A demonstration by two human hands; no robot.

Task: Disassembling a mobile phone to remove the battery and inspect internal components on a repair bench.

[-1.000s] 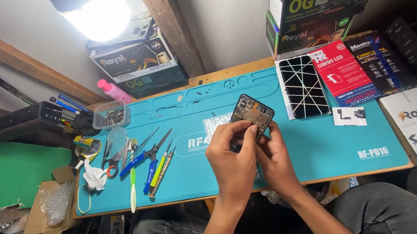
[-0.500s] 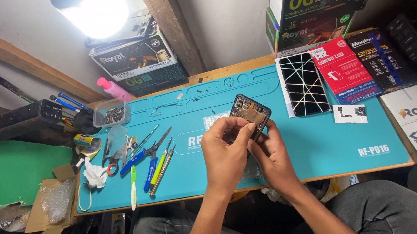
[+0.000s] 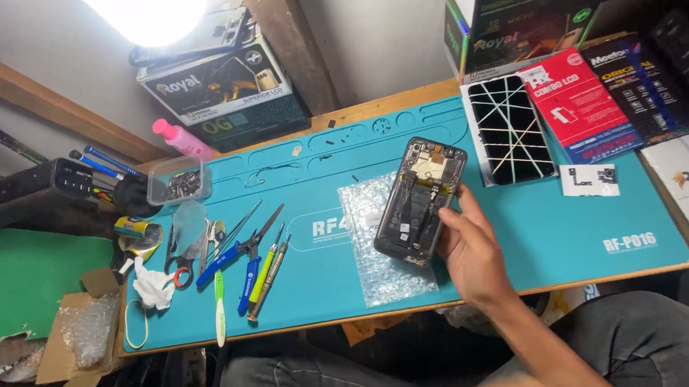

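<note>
R hand grips opened phone over bubble-wrap bag on teal mat; L hand out of view.

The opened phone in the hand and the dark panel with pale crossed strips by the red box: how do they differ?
The opened phone is gripped by the right hand and tilted above the teal mat; the dark panel lies flat, untouched. The opened phone shows internal parts and cables; the dark panel shows a plain dark face crossed by pale strips. Both are dark, phone-sized rectangles.
</note>
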